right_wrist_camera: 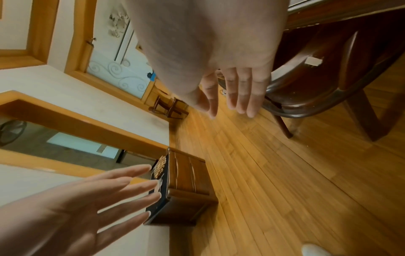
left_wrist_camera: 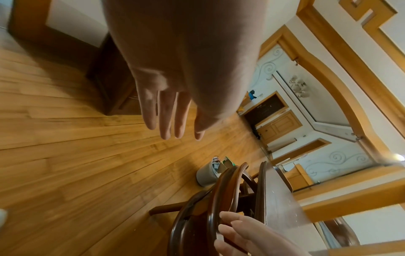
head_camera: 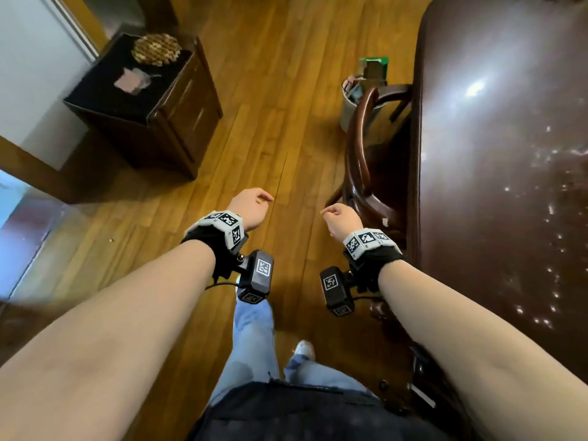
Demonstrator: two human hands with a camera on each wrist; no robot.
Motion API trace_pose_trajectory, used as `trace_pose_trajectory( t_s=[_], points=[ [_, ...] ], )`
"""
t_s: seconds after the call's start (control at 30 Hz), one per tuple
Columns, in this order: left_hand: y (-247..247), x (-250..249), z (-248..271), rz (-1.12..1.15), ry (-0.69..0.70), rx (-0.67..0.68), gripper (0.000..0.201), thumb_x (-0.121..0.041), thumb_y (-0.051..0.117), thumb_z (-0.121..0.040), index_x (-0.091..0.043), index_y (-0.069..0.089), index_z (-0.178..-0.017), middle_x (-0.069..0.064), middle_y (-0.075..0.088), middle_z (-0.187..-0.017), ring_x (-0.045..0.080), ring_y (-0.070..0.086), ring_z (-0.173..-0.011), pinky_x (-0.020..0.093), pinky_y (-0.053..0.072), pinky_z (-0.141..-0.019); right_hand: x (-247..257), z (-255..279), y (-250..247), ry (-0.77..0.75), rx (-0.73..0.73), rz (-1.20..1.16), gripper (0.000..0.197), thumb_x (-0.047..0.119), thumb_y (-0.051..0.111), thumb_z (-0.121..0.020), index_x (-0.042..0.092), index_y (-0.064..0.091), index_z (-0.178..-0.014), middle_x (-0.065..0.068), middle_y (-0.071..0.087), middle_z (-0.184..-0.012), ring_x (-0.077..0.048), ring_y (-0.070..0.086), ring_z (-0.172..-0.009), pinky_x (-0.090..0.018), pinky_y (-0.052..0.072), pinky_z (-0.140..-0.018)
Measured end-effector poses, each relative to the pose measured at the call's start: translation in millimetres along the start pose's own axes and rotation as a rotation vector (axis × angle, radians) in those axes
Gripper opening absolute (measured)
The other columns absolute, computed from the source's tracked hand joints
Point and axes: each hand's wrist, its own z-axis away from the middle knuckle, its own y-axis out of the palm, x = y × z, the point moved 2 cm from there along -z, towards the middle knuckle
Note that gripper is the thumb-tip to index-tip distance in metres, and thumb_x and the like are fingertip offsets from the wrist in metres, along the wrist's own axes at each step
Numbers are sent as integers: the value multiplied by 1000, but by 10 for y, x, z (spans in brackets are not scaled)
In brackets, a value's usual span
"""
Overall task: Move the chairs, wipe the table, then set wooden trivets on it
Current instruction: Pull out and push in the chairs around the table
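A dark wooden chair (head_camera: 358, 144) with a curved back is tucked against the long edge of the glossy dark table (head_camera: 493, 138). My right hand (head_camera: 340, 218) hovers just beside the near end of the chair's back rail (left_wrist_camera: 219, 199), fingers relaxed and holding nothing. My left hand (head_camera: 254, 202) hangs over the bare floor further left, also empty, with its fingers (left_wrist_camera: 171, 117) straight. A round wooden trivet (head_camera: 156, 49) and a pinkish cloth (head_camera: 132, 81) lie on top of a low dark cabinet (head_camera: 178, 113) at the far left.
A grey bin (head_camera: 353, 106) stuffed with rubbish stands on the floor just beyond the chair. Wooden floor stretches between cabinet and table. Another chair (right_wrist_camera: 168, 107) stands far off by the wall. My white shoe (head_camera: 304, 348) is below.
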Motion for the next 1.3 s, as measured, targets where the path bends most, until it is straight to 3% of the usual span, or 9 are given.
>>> trace_pose_trajectory(
  t_s=[0.13,0.33,0.63,0.7,0.83,0.97,1.1,1.17,1.3],
  points=[
    [-191,-181,-939,-42,76,71,28,-7,40,-92,-15,64,-106,-4,50,-61,13,42,-49,21,32,-44,215,-677,-96,110,-122,-136,25,24,46,-87,23,55,-110,-5,63,-100,-25,59,-90,-42,51,-92],
    [-527,-620,-2176,-156,203,208,30,-11,39,-93,-17,62,-111,1,58,-78,16,48,-54,22,35,-49,517,-1380,-320,413,-392,-476,45,36,42,-87,34,38,-132,-13,69,-96,-24,62,-67,-42,57,-80],
    [-40,-1711,-3331,-409,471,466,31,-14,42,-92,-19,61,-117,6,63,-119,26,58,-107,27,42,-88,449,-1936,-715,679,-527,-651,54,38,43,-88,34,30,-141,-12,69,-104,-32,68,-90,-48,54,-87],
    [153,-1973,-3530,-495,514,530,34,-17,45,-92,-19,57,-124,9,60,-125,28,55,-114,31,41,-95,374,-2032,-806,756,-525,-711,54,37,42,-91,30,29,-143,-14,67,-108,-31,69,-82,-46,57,-82],
    [430,-2287,-3881,-611,517,623,43,-19,46,-92,-23,45,-135,10,58,-127,31,57,-112,31,43,-92,294,-2205,-931,907,-402,-872,58,38,38,-95,25,18,-148,-22,67,-99,-30,66,-60,-31,54,-48],
    [774,-2512,-4309,-661,515,679,48,-27,47,-95,-24,36,-141,10,56,-131,31,55,-116,32,42,-95,179,-2395,-957,1079,-387,-935,62,44,40,-94,10,23,-143,-25,68,-82,-31,68,-58,-34,57,-51],
    [1115,-2635,-4600,-796,482,732,50,-36,45,-95,-21,34,-142,14,54,-135,34,53,-120,38,41,-103,68,-2405,-860,1180,-412,-1009,62,41,41,-96,9,20,-145,-24,67,-76,-28,65,-51,-26,49,-40],
    [1272,-2633,-4737,-873,474,750,51,-40,45,-95,-19,37,-140,16,55,-131,36,55,-117,40,44,-101,16,-2406,-775,1211,-438,-1063,64,42,42,-95,17,16,-148,-23,67,-79,-30,67,-57,-31,53,-47],
    [1489,-2627,-5047,-1021,507,719,50,-54,53,-85,-19,50,-121,17,56,-118,37,58,-102,47,51,-90,-28,-2478,-474,1309,-525,-1061,64,49,47,-87,34,27,-146,-15,57,-127,-36,64,-102,-48,51,-93]
  ],
)
